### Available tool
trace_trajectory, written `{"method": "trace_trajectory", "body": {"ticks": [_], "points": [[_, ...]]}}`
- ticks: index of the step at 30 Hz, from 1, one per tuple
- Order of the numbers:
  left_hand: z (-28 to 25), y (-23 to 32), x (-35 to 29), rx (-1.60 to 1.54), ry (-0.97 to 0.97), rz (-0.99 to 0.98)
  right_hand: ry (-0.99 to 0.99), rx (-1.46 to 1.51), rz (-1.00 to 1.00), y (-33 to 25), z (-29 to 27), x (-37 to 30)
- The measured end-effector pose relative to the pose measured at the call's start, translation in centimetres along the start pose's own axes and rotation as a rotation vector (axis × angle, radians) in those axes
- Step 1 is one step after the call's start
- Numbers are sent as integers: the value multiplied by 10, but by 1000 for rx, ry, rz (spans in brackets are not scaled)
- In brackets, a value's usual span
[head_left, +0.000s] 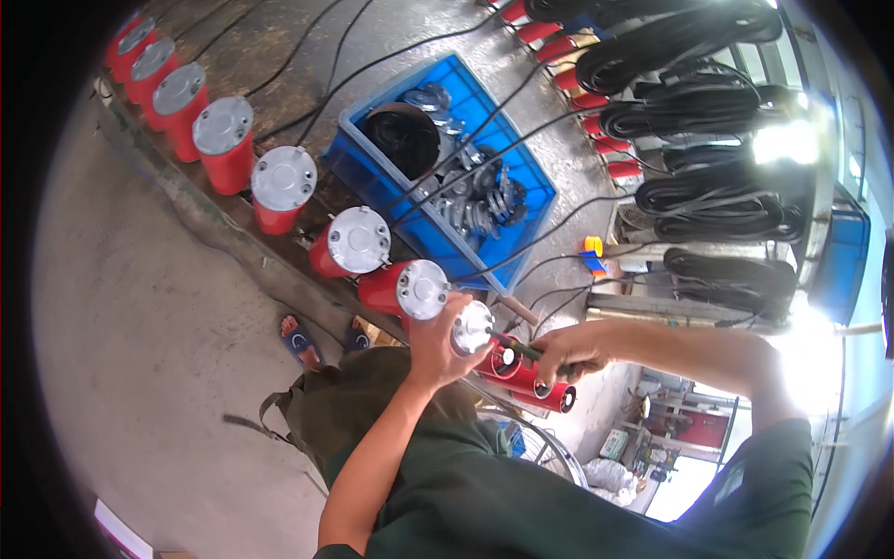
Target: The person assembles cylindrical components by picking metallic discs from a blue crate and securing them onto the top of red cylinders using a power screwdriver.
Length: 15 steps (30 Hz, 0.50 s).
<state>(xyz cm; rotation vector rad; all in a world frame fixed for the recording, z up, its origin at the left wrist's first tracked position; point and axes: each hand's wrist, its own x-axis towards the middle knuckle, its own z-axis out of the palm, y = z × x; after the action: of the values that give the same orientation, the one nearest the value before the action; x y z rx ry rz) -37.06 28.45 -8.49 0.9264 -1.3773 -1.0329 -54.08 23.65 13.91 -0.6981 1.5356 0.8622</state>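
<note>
My left hand is closed round a silver metal end cap, thumb and fingers on opposite sides of its rim. In my closed right hand is a screwdriver with a dark handle; its tip points at the face of that cap. The tip's exact contact is too small to tell. Just left of my left hand stands a red cylinder topped with a silver cap. Beside the screwdriver, red cylinders with open ends lie close together.
Several more silver-capped red cylinders line the bench edge toward the far left. A blue crate holds loose metal parts and a black round container. Black cables cross the bench; coiled cables lie at right.
</note>
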Motion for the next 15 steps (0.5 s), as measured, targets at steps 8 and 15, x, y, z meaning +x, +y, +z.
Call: {"method": "trace_trajectory", "body": {"ticks": [8,15], "points": [[-4,-4,1,-33,15,15,538,-1001,-202,-3,-7,-22],[-5,-8,1,11,4,21,729,-1291,-618,-24,-27,2]]}}
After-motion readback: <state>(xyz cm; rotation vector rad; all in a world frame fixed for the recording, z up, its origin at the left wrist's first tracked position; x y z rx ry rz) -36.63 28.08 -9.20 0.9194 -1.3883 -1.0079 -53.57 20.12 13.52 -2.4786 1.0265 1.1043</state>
